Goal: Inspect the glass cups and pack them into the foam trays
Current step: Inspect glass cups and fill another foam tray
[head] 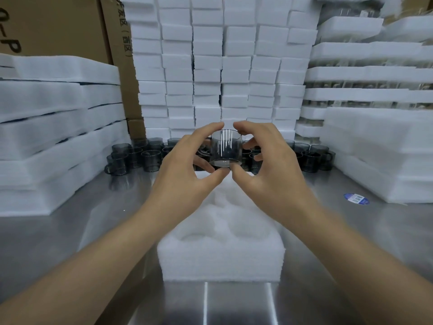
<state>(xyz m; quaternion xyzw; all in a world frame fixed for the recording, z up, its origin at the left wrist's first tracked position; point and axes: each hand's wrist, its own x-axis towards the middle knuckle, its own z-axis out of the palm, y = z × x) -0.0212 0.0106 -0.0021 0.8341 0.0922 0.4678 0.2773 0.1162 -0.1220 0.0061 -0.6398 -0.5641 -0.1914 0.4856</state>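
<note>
A smoky grey glass cup (226, 147) is held up above the table between both hands. My left hand (187, 165) pinches it from the left, index finger at the rim and thumb under the base. My right hand (262, 158) pinches it from the right the same way. Below the hands lies a white foam tray (221, 252) with round hollows, which show no cups in them. Several more grey glass cups (131, 156) with handles stand in a row at the back of the steel table (351, 242), partly hidden behind my hands.
Tall stacks of white foam blocks (208, 66) fill the back. Foam sheet piles (54, 137) stand at the left, with more foam trays (379, 146) at the right. Cardboard boxes (58, 26) rise at the back left. A blue sticker (356, 198) lies on the table.
</note>
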